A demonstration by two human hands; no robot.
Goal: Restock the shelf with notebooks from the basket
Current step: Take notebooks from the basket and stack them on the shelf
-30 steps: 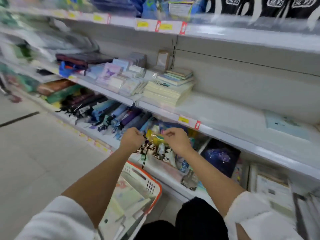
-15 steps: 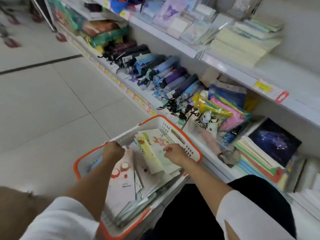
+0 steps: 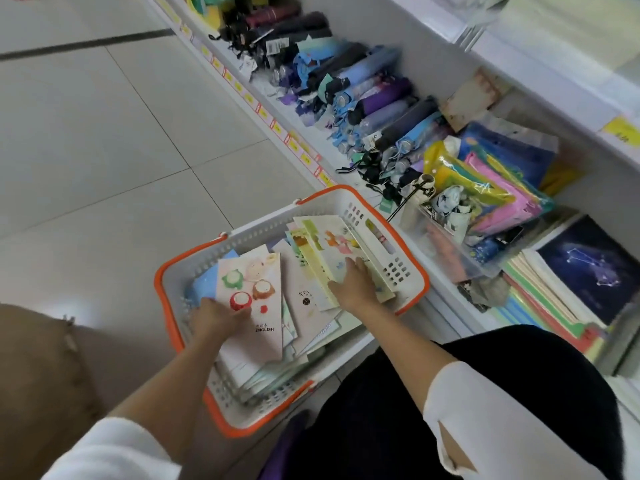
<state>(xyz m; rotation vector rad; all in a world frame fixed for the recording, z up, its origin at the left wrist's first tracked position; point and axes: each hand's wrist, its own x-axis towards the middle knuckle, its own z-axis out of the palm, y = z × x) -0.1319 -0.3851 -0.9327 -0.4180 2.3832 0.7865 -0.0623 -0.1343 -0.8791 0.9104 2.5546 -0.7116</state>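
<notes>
A white basket with an orange rim (image 3: 414, 268) stands on the floor against the bottom shelf (image 3: 277, 109), full of several thin notebooks. My left hand (image 3: 216, 317) grips the left edge of a pink notebook (image 3: 256, 327) printed with round animals and "ENGLISH", thumb on its cover. My right hand (image 3: 353, 284) lies with its fingers stretched flat on a cream notebook (image 3: 332, 242) that leans against the basket's right wall. More notebooks are stacked on the bottom shelf at the right, topped by a dark-blue constellation cover (image 3: 588, 268).
Folded umbrellas (image 3: 363, 88) fill the bottom shelf behind the basket. Plastic-wrapped coloured packs (image 3: 491, 188) lie to their right. A higher shelf edge with a yellow price tag (image 3: 620, 131) juts out at the upper right. Tiled floor (image 3: 104, 150) spreads to the left.
My view dropped from the shelves to the basket. Both hands came down from the umbrella shelf into it; the left took the pink notebook and the right settled on the cream one.
</notes>
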